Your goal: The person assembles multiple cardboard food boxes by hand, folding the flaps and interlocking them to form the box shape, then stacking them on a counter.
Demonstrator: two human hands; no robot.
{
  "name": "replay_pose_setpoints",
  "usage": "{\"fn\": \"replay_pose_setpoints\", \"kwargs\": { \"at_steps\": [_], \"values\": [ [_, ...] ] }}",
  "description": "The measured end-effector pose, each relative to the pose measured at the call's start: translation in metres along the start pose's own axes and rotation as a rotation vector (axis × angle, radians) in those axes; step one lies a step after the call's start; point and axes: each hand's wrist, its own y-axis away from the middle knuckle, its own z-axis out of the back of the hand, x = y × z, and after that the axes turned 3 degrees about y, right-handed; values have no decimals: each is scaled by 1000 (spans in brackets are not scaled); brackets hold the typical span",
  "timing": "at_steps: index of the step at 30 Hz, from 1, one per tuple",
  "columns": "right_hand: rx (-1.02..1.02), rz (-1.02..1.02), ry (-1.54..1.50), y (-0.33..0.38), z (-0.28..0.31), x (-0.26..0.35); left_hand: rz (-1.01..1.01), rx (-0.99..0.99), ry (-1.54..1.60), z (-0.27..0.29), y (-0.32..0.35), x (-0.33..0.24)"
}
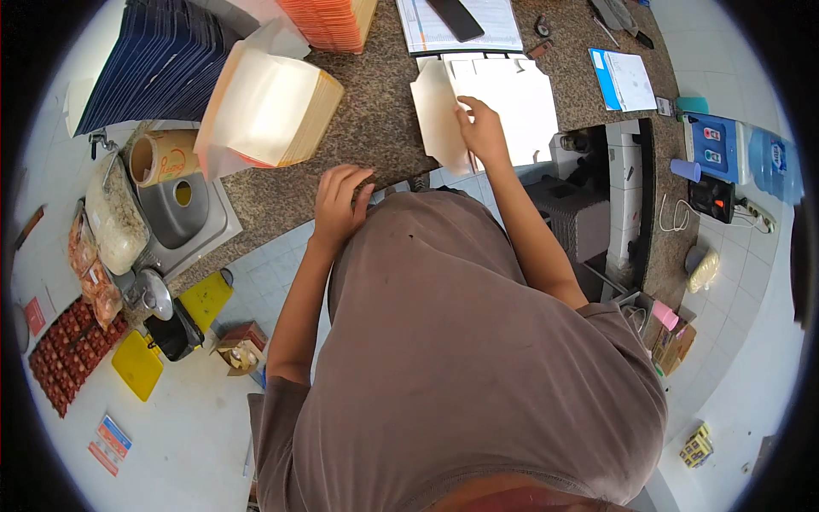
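Observation:
A flat white cardboard box blank [516,98], with tabs and slots along its edges, lies on the counter in front of me. My right hand [485,132] has its thumb and fingers closed on a raised flap at the blank's left part. At the counter's front edge, my left hand [341,203] is empty, its fingers loosely bent and apart. To the left of that hand stands a thick stack of folded cardboard [277,107], pale on top with yellowish edges. Whether more blanks lie under the white one, I cannot tell.
Tall stacks of dark blue card [162,64] and orange card [333,21] stand at the far left. A phone [456,19] lies on a printed sheet [503,34] beyond the blank. A steel sink [175,218] is left; a blue water dispenser [715,147] is right.

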Motion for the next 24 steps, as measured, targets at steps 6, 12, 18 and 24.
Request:
{"fn": "replay_pose_setpoints", "kwargs": {
  "at_steps": [6, 12, 18, 24],
  "values": [
    [-44, 55, -53, -5, 43, -16, 56, -24, 139, -63, -56, -42],
    [-1, 261, 75, -3, -23, 4, 66, 18, 153, -94, -58, -58],
    [99, 193, 177, -13, -56, 16, 145, -2, 102, -90, -31, -64],
    [107, 122, 117, -15, -38, 2, 247, -63, 78, -83, -9, -62]
  ]
}}
